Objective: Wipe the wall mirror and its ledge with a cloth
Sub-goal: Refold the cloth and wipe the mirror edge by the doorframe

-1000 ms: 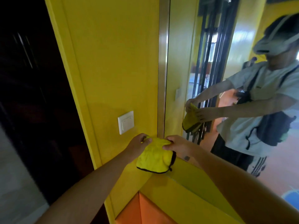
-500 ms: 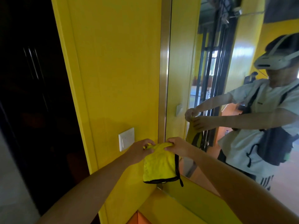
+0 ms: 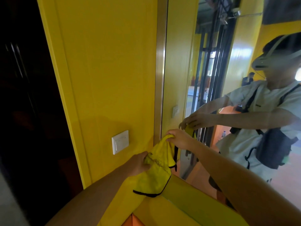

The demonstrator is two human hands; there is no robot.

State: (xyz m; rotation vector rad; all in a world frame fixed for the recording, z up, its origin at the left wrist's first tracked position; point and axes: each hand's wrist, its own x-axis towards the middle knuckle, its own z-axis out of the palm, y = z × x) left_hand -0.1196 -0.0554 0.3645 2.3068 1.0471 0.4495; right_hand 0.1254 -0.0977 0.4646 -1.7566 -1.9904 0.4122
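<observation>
A yellow cloth (image 3: 156, 172) with black edging hangs unfolded in front of the lower left corner of the wall mirror (image 3: 228, 98). My right hand (image 3: 178, 138) pinches its top corner close to the glass. My left hand (image 3: 139, 163) grips its left edge, lower down and nearer the wall. The cloth's bottom edge dangles just above the yellow ledge (image 3: 192, 207) that runs under the mirror. A metal frame strip (image 3: 160, 67) borders the mirror on its left. The glass shows the reflection of a person with a headset holding the cloth.
A white wall switch (image 3: 120, 142) sits on the yellow wall (image 3: 105, 62) left of the mirror. A dark doorway (image 3: 24, 95) opens further left. An orange surface (image 3: 132, 221) lies below the ledge corner.
The cloth has been opened out from a bunch and hangs longer. My right hand rose toward the mirror while my left hand dropped lower along the cloth's edge.
</observation>
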